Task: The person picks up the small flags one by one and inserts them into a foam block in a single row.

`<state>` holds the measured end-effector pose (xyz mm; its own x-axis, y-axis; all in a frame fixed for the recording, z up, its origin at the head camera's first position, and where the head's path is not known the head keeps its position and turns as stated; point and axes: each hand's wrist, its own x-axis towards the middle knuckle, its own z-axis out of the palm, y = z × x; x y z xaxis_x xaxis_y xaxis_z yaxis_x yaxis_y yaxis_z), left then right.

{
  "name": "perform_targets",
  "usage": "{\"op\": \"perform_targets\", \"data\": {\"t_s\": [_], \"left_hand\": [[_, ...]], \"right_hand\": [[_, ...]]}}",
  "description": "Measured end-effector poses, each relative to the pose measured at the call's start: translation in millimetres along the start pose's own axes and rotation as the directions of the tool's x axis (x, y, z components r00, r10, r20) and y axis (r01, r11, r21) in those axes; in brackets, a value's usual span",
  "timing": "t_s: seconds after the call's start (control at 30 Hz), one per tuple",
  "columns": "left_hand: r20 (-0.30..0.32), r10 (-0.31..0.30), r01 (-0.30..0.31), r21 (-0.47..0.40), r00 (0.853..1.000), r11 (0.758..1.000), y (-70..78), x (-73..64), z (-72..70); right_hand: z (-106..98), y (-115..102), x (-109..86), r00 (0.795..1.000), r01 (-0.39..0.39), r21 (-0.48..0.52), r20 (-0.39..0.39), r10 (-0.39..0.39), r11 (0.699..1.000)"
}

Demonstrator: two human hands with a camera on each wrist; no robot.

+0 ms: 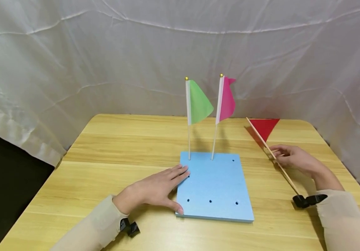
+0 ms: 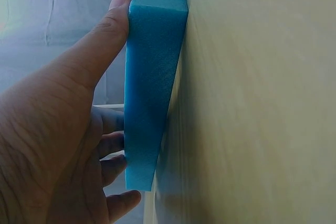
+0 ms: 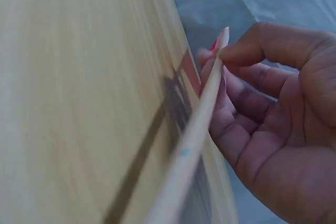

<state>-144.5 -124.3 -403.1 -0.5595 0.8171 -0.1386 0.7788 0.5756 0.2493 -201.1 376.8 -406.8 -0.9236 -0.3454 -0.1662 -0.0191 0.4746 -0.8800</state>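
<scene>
A square light-blue foam board (image 1: pixel 214 184) with several small holes lies flat on the wooden table. My left hand (image 1: pixel 154 188) rests along its left edge, fingers spread, thumb at the near left corner. From the left wrist view, the thumb and fingertips touch the side and top of the board (image 2: pixel 152 82). Two flags, a green one (image 1: pixel 198 104) and a pink one (image 1: pixel 227 101), stand upright in the far holes. To the right of the board, my right hand (image 1: pixel 299 160) pinches the wooden stick (image 3: pixel 191 140) of a red triangular flag (image 1: pixel 263 128), held slanted over the table.
The wooden table (image 1: pixel 120 146) extends around the board, with pale curtains (image 1: pixel 154 59) behind it and at both sides. One far-right hole (image 1: pixel 233 160) and several nearer holes in the board hold no stick. Gold beads cap both standing flags.
</scene>
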Motion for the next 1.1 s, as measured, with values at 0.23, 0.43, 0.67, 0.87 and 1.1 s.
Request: {"op": "perform_targets", "data": {"t_s": [0.23, 0.43, 0.67, 0.87, 1.1], "left_hand": [[0.0, 0.003, -0.003, -0.003, 1.0, 1.0, 0.6, 0.1, -0.8], [-0.004, 0.005, -0.005, 0.0, 1.0, 1.0, 0.6, -0.1, -0.6], [-0.011, 0.007, -0.007, 0.0, 1.0, 1.0, 0.3, -0.2, 0.5], [-0.005, 0.0, 0.0, -0.008, 1.0, 1.0, 0.5, -0.3, 0.2], [0.004, -0.002, 0.002, -0.007, 1.0, 1.0, 0.4, -0.5, -0.2]], "right_hand": [[-3, -1, 0.5, 0.997, 0.058, 0.139, 0.05, -0.065, 0.989], [-2, -6, -0.4, 0.994, 0.105, 0.158, 0.01, -0.107, 0.982], [2, -20, -1.7, 0.992, 0.126, 0.181, -0.04, -0.121, 0.975], [7, -31, -1.6, 0.987, 0.152, 0.188, -0.075, -0.14, 0.97], [10, -38, -2.0, 0.978, 0.209, 0.18, -0.035, -0.206, 0.961]]}}
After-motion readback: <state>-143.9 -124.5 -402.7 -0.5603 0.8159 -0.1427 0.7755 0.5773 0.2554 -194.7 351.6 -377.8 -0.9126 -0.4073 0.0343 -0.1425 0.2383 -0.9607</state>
